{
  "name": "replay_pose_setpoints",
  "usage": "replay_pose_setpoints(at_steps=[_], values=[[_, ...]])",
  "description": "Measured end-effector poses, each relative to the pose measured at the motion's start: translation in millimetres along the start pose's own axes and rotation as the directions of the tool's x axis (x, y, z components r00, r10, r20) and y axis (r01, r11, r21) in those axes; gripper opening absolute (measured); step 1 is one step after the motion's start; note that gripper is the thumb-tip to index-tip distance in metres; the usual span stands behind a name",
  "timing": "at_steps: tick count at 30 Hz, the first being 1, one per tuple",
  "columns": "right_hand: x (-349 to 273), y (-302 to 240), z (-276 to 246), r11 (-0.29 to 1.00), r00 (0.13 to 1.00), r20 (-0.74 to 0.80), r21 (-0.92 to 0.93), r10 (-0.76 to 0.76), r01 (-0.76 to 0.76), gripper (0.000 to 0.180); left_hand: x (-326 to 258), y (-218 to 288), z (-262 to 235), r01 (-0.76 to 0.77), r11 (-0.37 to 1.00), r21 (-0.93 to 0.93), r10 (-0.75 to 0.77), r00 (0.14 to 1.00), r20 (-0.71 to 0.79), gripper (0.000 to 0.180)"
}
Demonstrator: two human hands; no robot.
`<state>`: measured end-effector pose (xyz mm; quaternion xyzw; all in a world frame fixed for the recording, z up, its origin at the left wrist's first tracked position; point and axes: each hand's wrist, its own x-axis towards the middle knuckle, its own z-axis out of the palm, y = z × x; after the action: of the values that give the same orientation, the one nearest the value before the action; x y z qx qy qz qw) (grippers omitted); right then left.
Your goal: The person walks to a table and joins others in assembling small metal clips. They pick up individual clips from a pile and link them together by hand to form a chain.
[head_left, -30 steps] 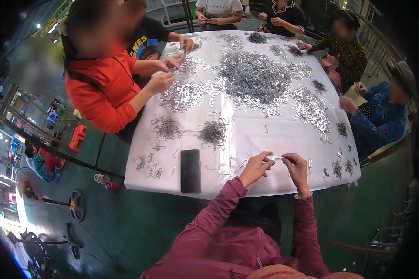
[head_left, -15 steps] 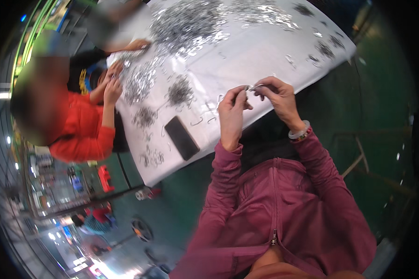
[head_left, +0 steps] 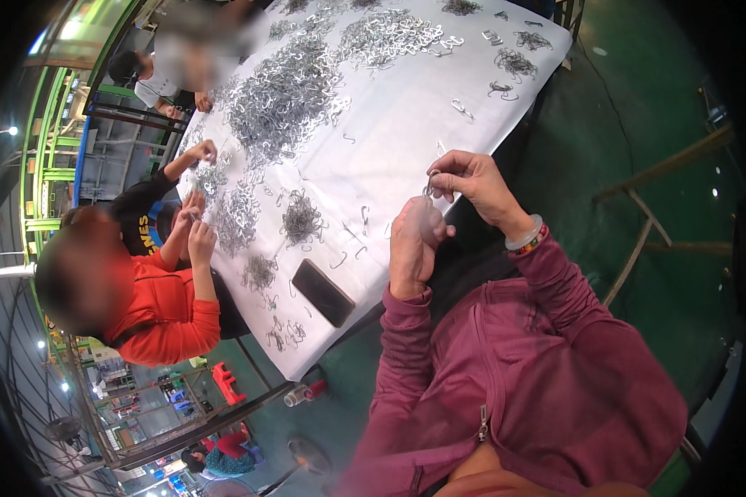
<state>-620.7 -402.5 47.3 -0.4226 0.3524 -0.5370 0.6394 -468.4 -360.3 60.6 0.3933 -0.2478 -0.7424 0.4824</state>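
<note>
At the near edge of the white-covered table (head_left: 381, 161), my right hand (head_left: 481, 192) is closed in a pinch on a small bent metal hook (head_left: 428, 190). Just below it, my left hand (head_left: 414, 244) is closed at the hook's lower end, its fingers slightly blurred. The hook stands roughly upright between the two sets of fingertips. Beyond my hands lie heaps of similar silvery hooks, the largest being a wide pile (head_left: 282, 108). A smaller, darker pile (head_left: 301, 219) is left of my hands.
A dark phone (head_left: 323, 292) lies near the table's front left. Along the left side, a person in a red top (head_left: 170, 311) and others handle small pieces. A red stool (head_left: 228, 383) stands on the floor beyond. Wooden bars (head_left: 634, 240) are at right.
The view has shifted, so the table sits lower and farther left. My right hand has risen relative to my left, and the hook now shows between them.
</note>
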Motion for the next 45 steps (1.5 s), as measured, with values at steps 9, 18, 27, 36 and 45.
replay_pose_setpoints(at_steps=[9,18,27,36,45], values=[[-11,-13,8,0.967,0.990,0.112,-0.232,-0.081,0.106,0.016,0,-12,-4,-0.176,0.972,0.154,0.192,0.977,-0.093,0.027],[-4,-21,26,0.997,0.984,0.159,-0.005,-0.080,0.082,0.004,0,3,5,-0.332,0.879,0.343,0.364,0.931,-0.029,0.033],[-21,-37,24,0.960,0.973,0.156,-0.197,-0.167,0.197,0.003,-10,7,16,-0.452,0.758,0.470,0.495,0.868,0.035,0.029],[-29,-31,5,0.946,0.959,-0.036,-0.175,-0.282,0.272,0.004,-9,10,34,-0.363,0.802,0.475,0.360,0.927,0.102,0.029],[-37,-37,16,0.871,0.920,-0.017,-0.330,-0.391,0.364,0.008,-8,-4,46,-0.447,0.832,0.329,0.492,0.868,-0.063,0.028]])
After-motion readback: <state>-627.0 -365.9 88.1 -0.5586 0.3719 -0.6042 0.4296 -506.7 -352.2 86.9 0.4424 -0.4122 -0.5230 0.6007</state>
